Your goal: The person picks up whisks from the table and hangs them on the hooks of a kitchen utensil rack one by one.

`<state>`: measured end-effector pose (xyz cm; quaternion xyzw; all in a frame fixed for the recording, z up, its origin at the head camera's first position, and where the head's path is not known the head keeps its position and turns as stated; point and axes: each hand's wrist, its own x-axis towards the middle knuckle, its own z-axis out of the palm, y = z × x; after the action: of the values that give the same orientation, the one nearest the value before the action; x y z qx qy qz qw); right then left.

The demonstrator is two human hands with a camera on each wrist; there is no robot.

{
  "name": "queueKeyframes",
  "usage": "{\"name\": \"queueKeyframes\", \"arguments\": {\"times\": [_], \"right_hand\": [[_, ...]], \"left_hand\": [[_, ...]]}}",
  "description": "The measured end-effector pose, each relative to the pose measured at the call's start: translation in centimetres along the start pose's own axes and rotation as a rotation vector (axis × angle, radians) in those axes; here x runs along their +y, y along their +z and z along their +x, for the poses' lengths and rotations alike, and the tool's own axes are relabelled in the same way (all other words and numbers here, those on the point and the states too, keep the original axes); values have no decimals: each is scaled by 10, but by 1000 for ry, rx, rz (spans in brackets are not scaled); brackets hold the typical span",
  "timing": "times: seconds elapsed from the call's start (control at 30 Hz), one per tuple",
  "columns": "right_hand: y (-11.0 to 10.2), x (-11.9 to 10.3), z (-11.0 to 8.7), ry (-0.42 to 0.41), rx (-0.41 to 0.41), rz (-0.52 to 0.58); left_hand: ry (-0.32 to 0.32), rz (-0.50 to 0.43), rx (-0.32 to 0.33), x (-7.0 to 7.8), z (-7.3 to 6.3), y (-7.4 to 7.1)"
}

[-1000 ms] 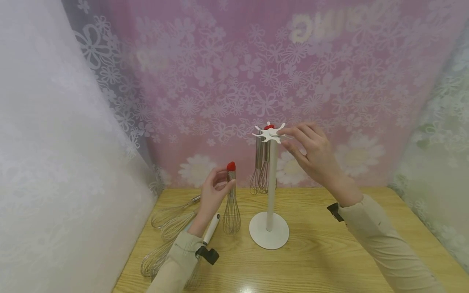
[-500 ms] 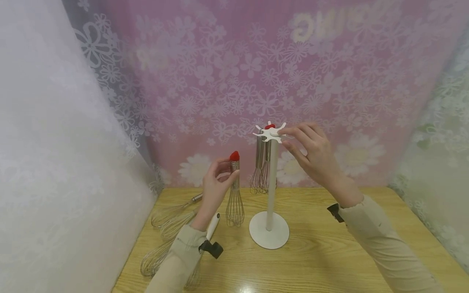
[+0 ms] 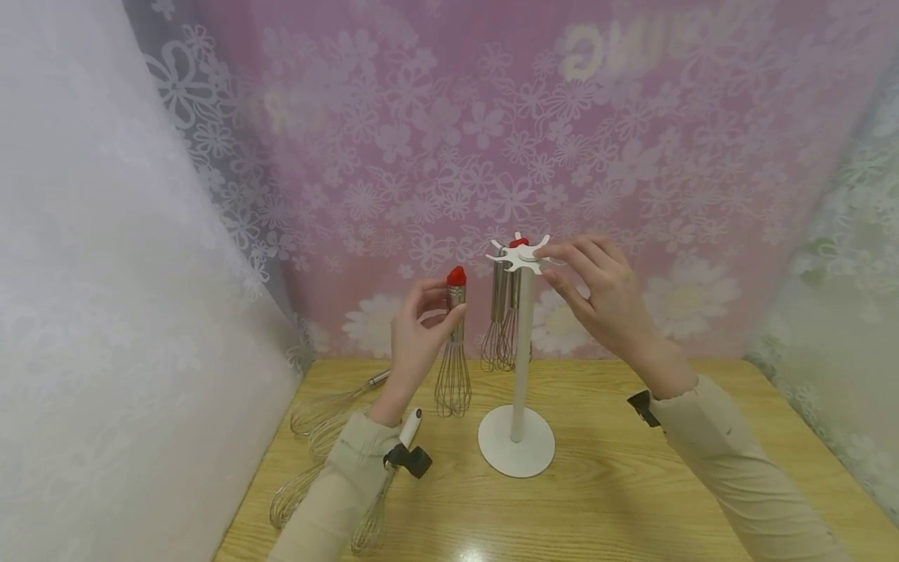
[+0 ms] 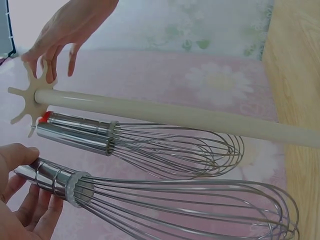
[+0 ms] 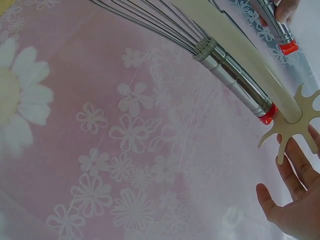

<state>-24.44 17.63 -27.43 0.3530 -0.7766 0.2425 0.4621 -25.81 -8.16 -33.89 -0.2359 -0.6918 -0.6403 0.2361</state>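
A metal whisk (image 3: pixel 454 367) with a red handle tip hangs upright in my left hand (image 3: pixel 414 336), pinched by its handle between thumb and fingers. Just to its right stands a white rack (image 3: pixel 520 359) with a star-shaped hook top on a post. My right hand (image 3: pixel 597 293) touches that top with extended fingers, its thumb apart in the right wrist view. Two whisks hang from the rack's back left; the red-tipped one (image 5: pixel 240 82) shows clearly in the right wrist view, and the plain metal one (image 4: pixel 75 138) in the left wrist view.
Several loose whisks lie at the left of the wooden table (image 3: pixel 597 468), partly hidden by my left arm. Among them is a white-handled whisk (image 3: pixel 410 428). A flowered pink curtain (image 3: pixel 421 156) stands behind the table, with pale sheets at both sides.
My left hand has risen and moved slightly right and forward with the whisk, closer to the rack top. The right hand stays at the rack top.
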Motion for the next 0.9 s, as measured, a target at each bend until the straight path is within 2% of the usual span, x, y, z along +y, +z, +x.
{"name": "queueKeyframes", "arguments": {"times": [0.43, 0.9], "right_hand": [[-2, -3, 1, 4, -14, -12], [-2, -2, 1, 15, -24, -19]], "left_hand": [[17, -6, -14, 19, 13, 6], [36, 85, -41, 32, 19, 14]]}}
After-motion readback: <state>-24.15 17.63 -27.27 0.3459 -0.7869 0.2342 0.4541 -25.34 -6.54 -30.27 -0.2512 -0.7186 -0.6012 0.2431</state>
